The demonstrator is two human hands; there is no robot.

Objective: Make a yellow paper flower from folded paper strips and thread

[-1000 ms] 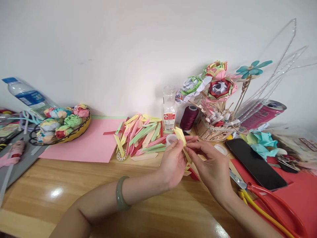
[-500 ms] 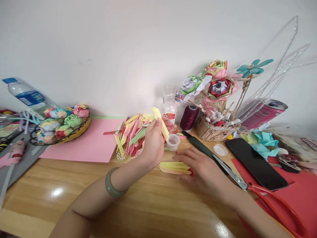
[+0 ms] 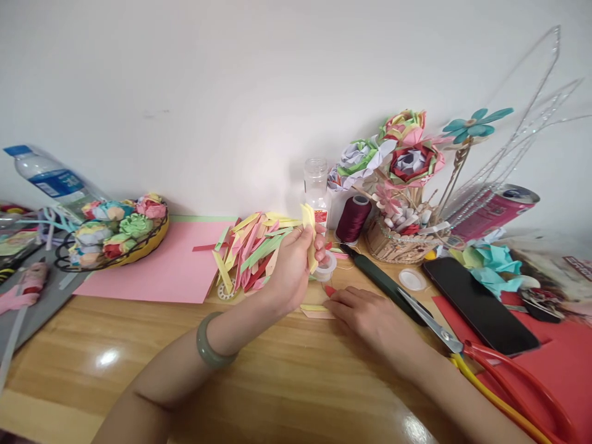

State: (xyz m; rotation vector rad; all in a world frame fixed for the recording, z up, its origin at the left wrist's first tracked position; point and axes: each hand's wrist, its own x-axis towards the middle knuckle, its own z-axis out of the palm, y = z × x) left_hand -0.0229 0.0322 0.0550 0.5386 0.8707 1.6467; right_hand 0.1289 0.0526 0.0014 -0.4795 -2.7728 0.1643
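My left hand (image 3: 292,266) is raised over the table, its fingers closed round yellow folded paper strips (image 3: 308,217) that stand nearly upright. A green bangle (image 3: 210,343) is on that wrist. My right hand (image 3: 367,316) rests low on the table, fingers bent over a small stack of yellow and peach folded paper strips (image 3: 317,312); a red tip pokes out by the fingertips. The palm hides most of this stack. Behind my left hand lies a heap of coloured paper strips (image 3: 250,250). A small clear round container (image 3: 325,266) sits between the hands.
Pink paper (image 3: 185,259) and a basket of paper flowers (image 3: 152,237) are to the left. On the right lie scissors (image 3: 444,336), a black phone (image 3: 485,308) and red paper (image 3: 562,357). A glass bottle (image 3: 316,191), maroon thread (image 3: 354,219) and a flower holder (image 3: 402,243) line the wall.
The yellow strips in my left hand have turned more upright, fingers closing tighter round them. My right hand has moved left onto the stack on the table and covers more of it.
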